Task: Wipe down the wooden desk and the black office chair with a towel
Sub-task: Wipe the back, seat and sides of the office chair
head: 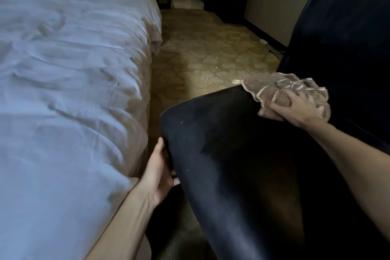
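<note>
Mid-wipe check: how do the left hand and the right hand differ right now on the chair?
The left hand grips the bare edge of the chair seat on the side next to the bed. The right hand holds the bunched towel on the seat's far corner, near the backrest. The left hand is turned side-on at the rim, while the right hand lies palm down on cloth. Both are on the same black seat.
</note>
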The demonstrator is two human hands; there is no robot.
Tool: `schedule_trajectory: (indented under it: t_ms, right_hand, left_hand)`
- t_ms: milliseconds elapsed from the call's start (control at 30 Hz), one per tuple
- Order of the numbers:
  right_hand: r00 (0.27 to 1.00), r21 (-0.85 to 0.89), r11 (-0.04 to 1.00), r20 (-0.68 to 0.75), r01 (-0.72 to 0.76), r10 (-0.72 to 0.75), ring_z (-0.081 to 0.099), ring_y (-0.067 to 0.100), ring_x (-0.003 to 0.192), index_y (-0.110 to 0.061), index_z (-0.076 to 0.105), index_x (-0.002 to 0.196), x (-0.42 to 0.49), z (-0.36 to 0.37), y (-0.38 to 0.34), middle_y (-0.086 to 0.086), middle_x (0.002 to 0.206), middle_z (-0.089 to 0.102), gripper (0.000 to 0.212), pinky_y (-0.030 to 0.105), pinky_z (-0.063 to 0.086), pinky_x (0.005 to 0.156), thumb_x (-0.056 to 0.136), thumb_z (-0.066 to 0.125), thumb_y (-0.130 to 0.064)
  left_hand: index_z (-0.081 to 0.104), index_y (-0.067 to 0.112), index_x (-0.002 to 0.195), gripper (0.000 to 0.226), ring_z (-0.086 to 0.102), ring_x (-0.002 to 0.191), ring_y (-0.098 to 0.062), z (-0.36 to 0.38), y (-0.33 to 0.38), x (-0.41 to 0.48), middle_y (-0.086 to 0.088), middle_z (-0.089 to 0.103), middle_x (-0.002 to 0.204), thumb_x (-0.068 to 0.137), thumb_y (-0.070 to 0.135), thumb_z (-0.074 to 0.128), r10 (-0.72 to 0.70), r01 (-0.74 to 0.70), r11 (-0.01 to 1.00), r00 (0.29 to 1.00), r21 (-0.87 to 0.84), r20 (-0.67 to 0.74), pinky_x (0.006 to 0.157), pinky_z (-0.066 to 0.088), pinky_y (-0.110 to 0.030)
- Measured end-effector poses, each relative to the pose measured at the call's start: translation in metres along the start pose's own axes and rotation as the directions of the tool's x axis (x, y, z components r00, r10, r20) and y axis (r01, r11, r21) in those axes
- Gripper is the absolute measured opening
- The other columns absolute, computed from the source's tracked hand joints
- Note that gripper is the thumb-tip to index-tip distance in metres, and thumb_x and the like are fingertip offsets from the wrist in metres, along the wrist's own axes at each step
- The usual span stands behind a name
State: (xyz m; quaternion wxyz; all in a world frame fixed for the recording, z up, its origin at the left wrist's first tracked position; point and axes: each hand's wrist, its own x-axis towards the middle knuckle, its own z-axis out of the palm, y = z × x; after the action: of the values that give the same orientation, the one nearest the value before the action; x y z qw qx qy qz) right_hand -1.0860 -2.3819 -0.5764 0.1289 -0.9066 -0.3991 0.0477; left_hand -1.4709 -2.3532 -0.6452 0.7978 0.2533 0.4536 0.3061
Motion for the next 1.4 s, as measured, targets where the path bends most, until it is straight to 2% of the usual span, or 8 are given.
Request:
schedule_trajectory:
  t_ms: [233,367,567,700,833,1033,1200,1400]
  right_hand:
    - [0.808,0.028,0.810,-0.101,0.586,-0.581,0.054,0.031,0.115,-0.029,0.067,0.101,-0.147,0.023,-0.093,0.000,0.120,0.062,0.050,0.045,0.038,0.093,0.069,0.068,-0.069]
    - [0.577,0.068,0.579,0.046,0.812,-0.815,0.047,0.019,0.118,-0.040,0.055,0.108,-0.203,0.031,-0.122,-0.015,0.115,0.052,0.052,0.051,0.037,0.097,0.065,0.063,-0.069]
    - [0.643,-0.395,0.707,-0.305,0.586,-0.703,0.053,0.035,0.117,-0.030,0.050,0.144,-0.105,-0.041,-0.087,0.010,0.127,0.058,0.084,0.051,0.042,0.093,0.072,0.074,-0.065]
    - [0.915,-0.264,0.905,-0.140,0.335,-0.379,0.030,0.036,0.146,-0.047,0.034,0.151,-0.012,-0.074,-0.048,0.003,0.157,0.037,0.103,0.068,0.025,0.112,0.066,0.044,-0.102]
    - [0.991,-0.060,0.990,0.054,0.125,-0.122,0.008,0.028,0.157,-0.049,0.028,0.157,0.048,-0.042,-0.020,-0.004,0.171,0.013,0.116,0.059,0.009,0.122,0.056,0.038,-0.106]
    - [0.998,0.110,0.992,-0.019,0.061,-0.060,0.015,0.033,0.155,-0.037,0.038,0.157,0.086,0.012,-0.030,0.008,0.169,0.023,0.100,0.050,0.010,0.126,0.072,0.056,-0.086]
    - [0.920,0.092,0.917,0.022,0.388,-0.391,0.037,0.032,0.143,-0.024,0.057,0.133,0.037,0.037,-0.111,0.007,0.150,0.049,0.078,0.052,0.027,0.118,0.075,0.050,-0.076]
    - [0.685,0.116,0.688,0.072,0.716,-0.725,0.037,0.022,0.142,-0.029,0.058,0.128,-0.084,0.047,-0.169,-0.003,0.145,0.051,0.080,0.049,0.025,0.116,0.063,0.040,-0.072]
  left_hand:
    - [0.049,0.022,0.149,0.044,0.064,0.126,-0.035,0.002,-0.015,-0.001,-0.017,0.065,0.138,0.109,0.039,0.043,-0.013,0.023,0.993,0.997,-0.112,0.081,0.101,0.054,-0.057]
    - [0.067,0.003,0.107,0.030,0.077,0.077,-0.024,-0.012,-0.017,-0.003,-0.017,0.075,0.099,0.108,0.025,0.046,0.094,-0.094,0.996,0.995,0.010,-0.030,0.057,0.063,-0.035]
    - [0.075,0.021,0.114,0.053,0.069,0.107,-0.024,0.015,0.033,0.018,-0.005,0.078,0.111,0.104,0.060,0.040,0.232,-0.239,0.970,0.965,-0.045,-0.120,0.100,0.051,-0.039]
    - [0.073,0.022,0.099,0.054,0.071,0.094,-0.016,0.024,0.038,0.037,0.003,0.081,0.088,0.106,0.060,0.034,0.207,-0.215,0.976,0.967,-0.040,-0.148,0.086,0.051,-0.031]
    - [0.073,0.022,0.106,0.058,0.071,0.102,-0.021,0.016,0.030,0.046,0.001,0.081,0.098,0.106,0.062,0.031,0.153,-0.166,0.984,0.973,-0.062,-0.174,0.097,0.050,-0.034]
    - [0.059,0.023,0.143,0.080,0.064,0.127,-0.032,0.001,0.029,0.048,-0.011,0.068,0.137,0.092,0.080,0.035,0.115,-0.106,0.979,0.993,-0.174,0.039,0.119,0.037,-0.050]
    - [0.050,0.027,0.151,0.097,0.051,0.141,-0.038,-0.010,0.025,0.049,-0.015,0.061,0.145,0.081,0.092,0.029,0.130,-0.084,0.955,0.981,-0.285,0.145,0.126,0.022,-0.058]
    - [0.061,0.023,0.141,0.090,0.066,0.124,-0.027,-0.002,0.026,0.047,-0.010,0.066,0.140,0.086,0.087,0.030,0.186,-0.179,0.945,0.982,-0.274,0.001,0.092,0.056,-0.041]
